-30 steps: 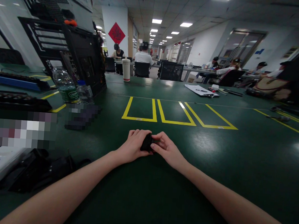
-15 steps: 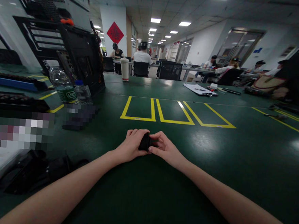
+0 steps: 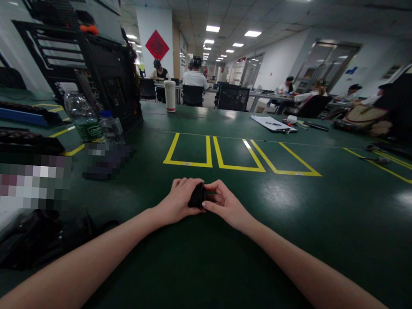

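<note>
Black object (image 3: 196, 196) between left fingers (image 3: 186, 194) and right fingers (image 3: 216, 196), both closed on it, open green tabletop (image 3: 198, 267) around.

Bottles, a cup and a clipboard on the desk
Cloudy white cup (image 3: 169, 96) near the black metal frame (image 3: 109, 77), blue-capped bottle (image 3: 111, 128) beside a green-labelled one (image 3: 83, 117), clipboard (image 3: 272, 124) further right.

A small, dark black part (image 3: 196, 196), blocky, with a raised rim along its 3 o'clock edge; the left hand (image 3: 179, 200) grips it from 9 o'clock, the right hand's fingers (image 3: 209, 205) pinch that rim from 3 o'clock; much of it is hidden, and whether it touches the table (image 3: 198, 262) is unclear
</note>
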A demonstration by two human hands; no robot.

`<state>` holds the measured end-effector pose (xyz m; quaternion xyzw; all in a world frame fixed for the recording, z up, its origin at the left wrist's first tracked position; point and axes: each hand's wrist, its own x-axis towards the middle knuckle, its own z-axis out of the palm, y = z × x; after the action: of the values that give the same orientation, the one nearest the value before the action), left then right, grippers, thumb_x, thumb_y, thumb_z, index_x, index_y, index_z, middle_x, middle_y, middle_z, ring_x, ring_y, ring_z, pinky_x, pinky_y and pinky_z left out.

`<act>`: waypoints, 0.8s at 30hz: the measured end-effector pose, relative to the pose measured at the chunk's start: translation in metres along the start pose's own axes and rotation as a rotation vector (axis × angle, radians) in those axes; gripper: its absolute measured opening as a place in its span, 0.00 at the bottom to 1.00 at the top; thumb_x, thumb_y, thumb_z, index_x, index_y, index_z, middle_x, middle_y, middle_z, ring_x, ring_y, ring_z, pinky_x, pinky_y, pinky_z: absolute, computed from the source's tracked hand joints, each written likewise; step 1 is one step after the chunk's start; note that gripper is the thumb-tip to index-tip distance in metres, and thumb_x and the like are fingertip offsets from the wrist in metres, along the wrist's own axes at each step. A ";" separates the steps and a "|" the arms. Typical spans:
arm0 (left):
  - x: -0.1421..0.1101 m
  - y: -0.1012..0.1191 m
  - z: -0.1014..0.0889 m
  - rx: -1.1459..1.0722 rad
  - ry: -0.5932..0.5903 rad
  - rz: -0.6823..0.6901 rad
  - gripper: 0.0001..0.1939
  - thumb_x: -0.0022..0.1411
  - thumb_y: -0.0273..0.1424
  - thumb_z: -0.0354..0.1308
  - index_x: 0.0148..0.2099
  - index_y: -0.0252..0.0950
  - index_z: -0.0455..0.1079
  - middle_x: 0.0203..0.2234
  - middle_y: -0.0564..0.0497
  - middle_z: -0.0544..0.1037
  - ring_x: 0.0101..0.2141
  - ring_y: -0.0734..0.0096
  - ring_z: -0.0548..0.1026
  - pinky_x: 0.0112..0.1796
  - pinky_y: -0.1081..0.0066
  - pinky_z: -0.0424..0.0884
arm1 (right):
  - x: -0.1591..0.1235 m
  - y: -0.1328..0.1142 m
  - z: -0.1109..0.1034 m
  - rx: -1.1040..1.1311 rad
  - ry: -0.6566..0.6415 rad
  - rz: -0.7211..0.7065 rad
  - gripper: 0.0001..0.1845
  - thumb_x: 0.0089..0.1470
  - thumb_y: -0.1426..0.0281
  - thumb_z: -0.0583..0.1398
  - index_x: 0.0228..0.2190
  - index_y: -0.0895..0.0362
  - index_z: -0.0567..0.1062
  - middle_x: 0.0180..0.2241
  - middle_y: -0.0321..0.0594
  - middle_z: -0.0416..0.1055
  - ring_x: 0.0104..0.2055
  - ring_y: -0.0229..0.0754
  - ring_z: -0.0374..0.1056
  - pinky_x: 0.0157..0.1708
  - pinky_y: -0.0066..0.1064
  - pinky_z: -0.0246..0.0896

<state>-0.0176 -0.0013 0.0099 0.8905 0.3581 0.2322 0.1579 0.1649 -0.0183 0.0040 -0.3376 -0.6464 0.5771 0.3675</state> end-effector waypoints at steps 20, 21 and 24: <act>0.000 0.001 0.000 0.020 0.016 0.012 0.28 0.51 0.35 0.59 0.52 0.39 0.51 0.43 0.47 0.66 0.43 0.59 0.64 0.44 0.59 0.56 | 0.001 0.003 -0.001 0.012 0.004 -0.002 0.14 0.47 0.71 0.58 0.38 0.54 0.62 0.42 0.37 0.62 0.44 0.40 0.63 0.44 0.37 0.61; 0.000 0.001 0.000 0.016 0.013 0.013 0.28 0.51 0.34 0.58 0.52 0.39 0.51 0.43 0.47 0.66 0.43 0.60 0.64 0.44 0.59 0.56 | 0.000 0.004 0.000 0.029 -0.001 -0.015 0.15 0.46 0.71 0.59 0.38 0.54 0.62 0.42 0.37 0.62 0.44 0.40 0.63 0.43 0.36 0.62; -0.001 0.002 -0.001 0.003 0.008 0.014 0.28 0.52 0.35 0.58 0.52 0.40 0.51 0.44 0.47 0.65 0.43 0.60 0.64 0.45 0.59 0.56 | 0.001 0.006 0.002 0.016 0.031 -0.023 0.13 0.48 0.69 0.58 0.37 0.53 0.62 0.40 0.36 0.62 0.42 0.39 0.64 0.41 0.34 0.63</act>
<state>-0.0172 -0.0030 0.0114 0.8922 0.3529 0.2364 0.1532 0.1628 -0.0172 -0.0021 -0.3361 -0.6399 0.5727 0.3868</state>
